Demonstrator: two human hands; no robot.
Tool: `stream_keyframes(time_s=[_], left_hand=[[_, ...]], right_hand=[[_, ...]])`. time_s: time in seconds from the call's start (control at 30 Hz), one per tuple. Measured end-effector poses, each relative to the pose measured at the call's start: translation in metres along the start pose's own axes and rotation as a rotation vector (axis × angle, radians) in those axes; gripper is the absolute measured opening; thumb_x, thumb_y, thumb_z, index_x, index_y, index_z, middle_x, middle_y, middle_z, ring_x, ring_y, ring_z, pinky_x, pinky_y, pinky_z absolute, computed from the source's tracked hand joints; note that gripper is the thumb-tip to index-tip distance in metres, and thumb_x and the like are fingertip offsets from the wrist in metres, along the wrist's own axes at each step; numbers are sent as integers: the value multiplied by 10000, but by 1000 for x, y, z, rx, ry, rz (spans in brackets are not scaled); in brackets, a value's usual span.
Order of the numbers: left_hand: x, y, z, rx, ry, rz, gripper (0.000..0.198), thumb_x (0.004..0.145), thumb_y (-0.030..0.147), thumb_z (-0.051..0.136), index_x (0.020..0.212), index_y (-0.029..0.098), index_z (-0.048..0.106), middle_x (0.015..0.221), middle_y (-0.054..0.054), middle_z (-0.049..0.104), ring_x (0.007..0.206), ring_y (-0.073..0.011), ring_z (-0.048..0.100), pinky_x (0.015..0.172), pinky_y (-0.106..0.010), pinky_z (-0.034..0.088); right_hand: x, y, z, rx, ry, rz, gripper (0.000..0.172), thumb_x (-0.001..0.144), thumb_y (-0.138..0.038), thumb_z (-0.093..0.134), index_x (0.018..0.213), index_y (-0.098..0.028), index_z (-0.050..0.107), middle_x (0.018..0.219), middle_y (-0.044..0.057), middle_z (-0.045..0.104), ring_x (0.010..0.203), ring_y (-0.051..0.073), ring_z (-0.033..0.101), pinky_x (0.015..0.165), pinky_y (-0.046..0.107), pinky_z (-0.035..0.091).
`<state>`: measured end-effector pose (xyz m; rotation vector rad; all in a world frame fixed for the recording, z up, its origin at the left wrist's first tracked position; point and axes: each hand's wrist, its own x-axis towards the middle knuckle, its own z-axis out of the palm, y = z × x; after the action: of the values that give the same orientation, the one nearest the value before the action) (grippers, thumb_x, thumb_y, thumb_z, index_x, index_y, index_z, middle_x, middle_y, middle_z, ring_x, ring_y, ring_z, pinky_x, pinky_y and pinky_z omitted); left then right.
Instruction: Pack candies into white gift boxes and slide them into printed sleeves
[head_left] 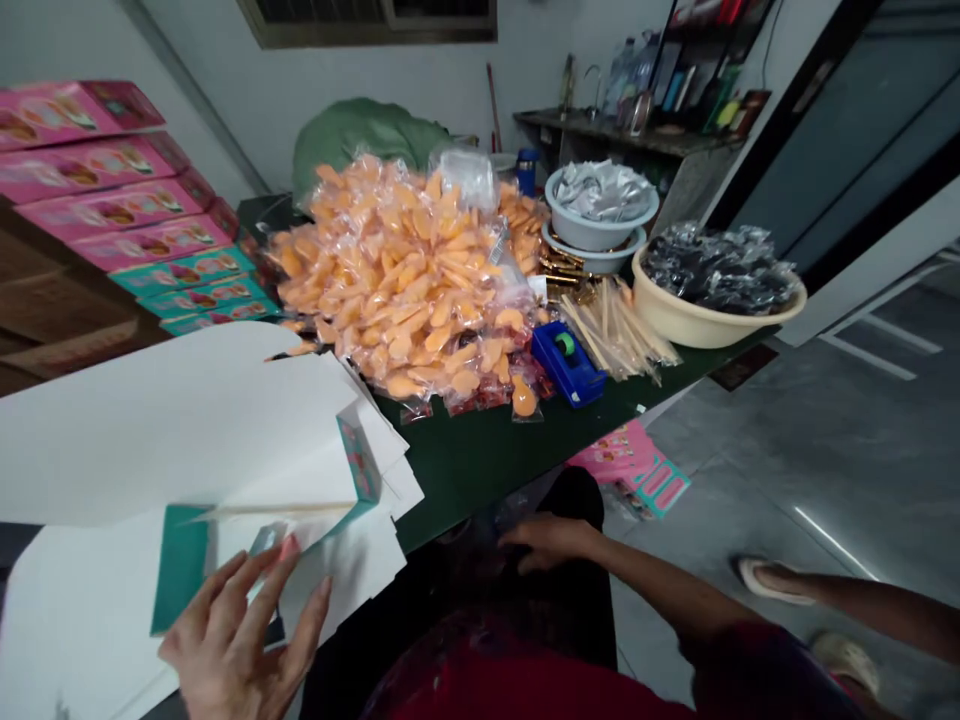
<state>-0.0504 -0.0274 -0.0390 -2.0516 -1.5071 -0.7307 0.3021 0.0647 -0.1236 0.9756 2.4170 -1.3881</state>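
Observation:
My left hand [240, 640] is at the bottom left, fingers spread, its fingertips touching a flat white cardboard box blank [187, 430] with teal edges that lies on a stack of similar sheets. My right hand [547, 540] rests low against my lap below the edge of the dark green table [480, 450], fingers loosely curled; I cannot make out anything in it. A big heap of orange pieces in clear packets [405, 270] fills the middle of the table.
A blue tape dispenser [568, 362], wooden sticks [615, 335], a beige bowl of dark packets [716, 285] and stacked pale bowls [600, 210] stand at the right. Pink and teal boxes [120, 200] are stacked at the left. Printed boxes [637, 465] lie on the floor.

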Motion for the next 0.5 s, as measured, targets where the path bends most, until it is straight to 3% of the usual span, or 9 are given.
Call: stream_keyframes(time_s=[0.07, 0.1, 0.17, 0.23, 0.3, 0.33, 0.4, 0.5], left_hand=[[-2, -6, 11, 9, 8, 24, 314, 909, 240, 695, 1205, 163, 629, 1037, -165, 725, 1024, -365, 683, 855, -500, 523], [-3, -9, 16, 4, 18, 34, 274, 914, 244, 685, 1172, 167, 635, 1021, -153, 734, 986, -347, 694, 842, -480, 510], [-6, -14, 26, -33, 34, 54, 211, 932, 219, 637, 1139, 178, 638, 998, -125, 744, 937, -305, 705, 837, -441, 493], [-8, -16, 33, -75, 61, 74, 187, 942, 175, 580, 1119, 191, 639, 975, -99, 744, 923, -272, 708, 838, -408, 492], [-7, -15, 37, -90, 80, 89, 192, 938, 141, 556, 1105, 196, 632, 958, -84, 742, 930, -255, 710, 834, -384, 501], [-6, -15, 38, -85, 69, 102, 195, 932, 131, 564, 1106, 192, 627, 961, -83, 742, 939, -253, 711, 834, -377, 507], [-4, -13, 38, -70, 45, 138, 201, 921, 127, 595, 1115, 175, 618, 960, -87, 745, 928, -248, 716, 818, -370, 522], [0, -10, 38, -64, 18, 163, 209, 920, 116, 598, 1120, 174, 615, 949, -95, 748, 918, -254, 721, 786, -378, 541]], right_hand=[[-36, -11, -32, 221, -37, -73, 410, 841, -332, 734, 1220, -176, 723, 995, 87, 766, 898, 202, 727, 761, 273, 537], [-52, -15, -55, 341, 19, -103, 388, 870, -382, 699, 1198, -176, 728, 933, 71, 762, 823, 176, 721, 710, 254, 531], [-78, -17, -110, 474, 317, -135, 366, 902, -450, 641, 1133, -181, 731, 836, 46, 739, 717, 144, 696, 643, 238, 517], [-85, -11, -172, 456, 770, -108, 317, 911, -431, 614, 1082, -184, 718, 803, 33, 718, 671, 133, 671, 627, 239, 514], [-72, 4, -231, 348, 1152, 33, 238, 919, -330, 566, 1027, -169, 704, 820, 43, 714, 682, 143, 665, 652, 258, 526], [-60, 13, -257, 259, 1258, 148, 214, 909, -267, 549, 1012, -159, 703, 855, 59, 722, 724, 159, 677, 693, 276, 537], [-30, 29, -297, 47, 1346, 395, 227, 869, -189, 565, 1040, -143, 706, 974, 102, 741, 868, 206, 699, 802, 319, 544], [10, 40, -332, -137, 1317, 640, 263, 802, -188, 678, 1056, -127, 713, 1080, 150, 742, 1000, 264, 693, 872, 354, 530]])
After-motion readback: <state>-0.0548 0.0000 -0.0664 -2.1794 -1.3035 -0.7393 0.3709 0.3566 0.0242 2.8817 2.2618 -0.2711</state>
